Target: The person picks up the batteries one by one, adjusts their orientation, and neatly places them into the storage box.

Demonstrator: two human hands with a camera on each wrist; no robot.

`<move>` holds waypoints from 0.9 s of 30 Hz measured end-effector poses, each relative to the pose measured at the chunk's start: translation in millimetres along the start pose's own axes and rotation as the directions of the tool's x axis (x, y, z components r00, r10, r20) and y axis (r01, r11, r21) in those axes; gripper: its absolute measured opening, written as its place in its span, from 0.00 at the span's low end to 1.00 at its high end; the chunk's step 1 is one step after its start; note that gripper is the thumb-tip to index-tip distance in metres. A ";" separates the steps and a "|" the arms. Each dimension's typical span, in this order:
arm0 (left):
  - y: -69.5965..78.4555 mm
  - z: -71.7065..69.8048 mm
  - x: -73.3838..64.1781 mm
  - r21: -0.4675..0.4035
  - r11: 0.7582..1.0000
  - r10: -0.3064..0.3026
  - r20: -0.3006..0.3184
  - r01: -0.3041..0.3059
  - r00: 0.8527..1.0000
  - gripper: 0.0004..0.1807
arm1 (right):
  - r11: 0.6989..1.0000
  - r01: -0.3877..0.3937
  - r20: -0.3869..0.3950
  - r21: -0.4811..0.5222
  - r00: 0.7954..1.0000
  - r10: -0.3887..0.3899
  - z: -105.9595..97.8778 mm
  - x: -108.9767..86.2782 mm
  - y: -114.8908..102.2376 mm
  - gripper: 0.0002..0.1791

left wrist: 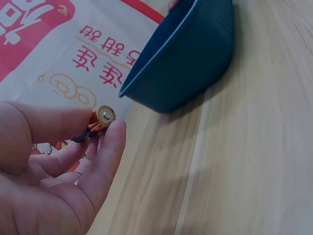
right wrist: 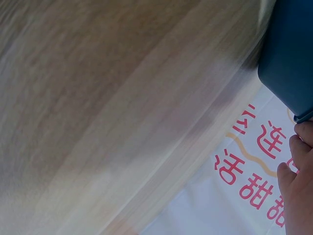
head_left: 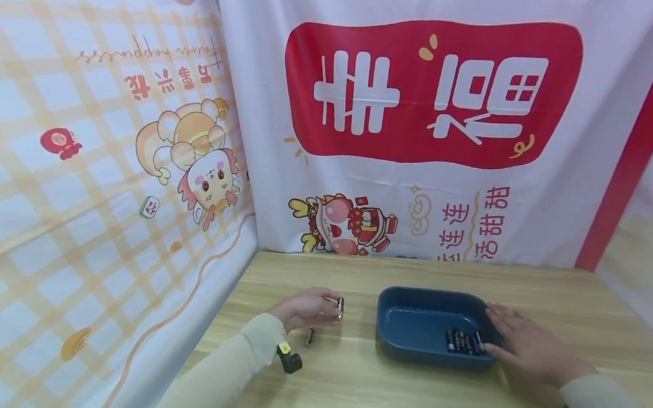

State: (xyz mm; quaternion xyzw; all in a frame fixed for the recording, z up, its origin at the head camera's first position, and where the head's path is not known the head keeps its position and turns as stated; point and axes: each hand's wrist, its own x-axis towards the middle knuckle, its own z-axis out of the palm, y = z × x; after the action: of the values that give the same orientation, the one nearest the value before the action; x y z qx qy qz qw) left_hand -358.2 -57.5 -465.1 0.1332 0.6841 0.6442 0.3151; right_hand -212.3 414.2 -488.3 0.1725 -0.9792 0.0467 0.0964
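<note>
My left hand (head_left: 312, 308) pinches a battery (left wrist: 105, 115) between thumb and fingertips, above the table to the left of a dark blue plastic bin (head_left: 394, 344). In the left wrist view, one end of that battery faces the camera, with its copper-coloured band beside the thumb. Another battery (head_left: 309, 336) lies on the table just below this hand. Several batteries (head_left: 459, 340) lie side by side in the bin's near right corner. My right hand (head_left: 528, 341) holds the bin's right rim, its thumb over the edge close to those batteries.
The wood-grain table (head_left: 360, 389) carries the bin and the loose battery. A printed white cloth (head_left: 266, 139) hangs along its back, and a checked cloth (head_left: 110, 242) stands at the left. A black wrist camera (head_left: 289, 360) sticks out from the left sleeve.
</note>
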 end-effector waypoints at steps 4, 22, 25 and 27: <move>2.3 9.0 6.2 -0.032 0.999 0.003 0.031 -0.002 1.000 0.28 | 1.000 0.012 -0.007 -0.005 1.000 -0.012 0.3 1.3 0.0 0.43; 30.3 68.1 56.4 0.036 0.999 0.029 0.155 -0.035 0.988 0.26 | 1.000 0.005 0.002 -0.019 1.000 -0.005 0.6 -0.3 1.4 0.44; 33.6 80.5 65.7 0.036 0.999 0.020 0.173 -0.027 0.985 0.28 | 0.999 0.026 -0.021 -0.024 0.999 -0.026 1.4 -0.3 1.1 0.43; 34.9 88.5 70.9 0.028 0.999 0.013 0.189 -0.019 0.982 0.28 | 0.999 0.040 -0.035 -0.033 0.999 -0.042 2.3 0.0 1.0 0.42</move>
State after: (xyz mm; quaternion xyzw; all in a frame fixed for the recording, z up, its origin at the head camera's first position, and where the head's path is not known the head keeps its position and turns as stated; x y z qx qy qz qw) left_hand -367.0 59.5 -447.2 0.2040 0.6595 0.6210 0.3713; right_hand -213.1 414.8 -490.5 0.1901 -0.9742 0.0319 0.1173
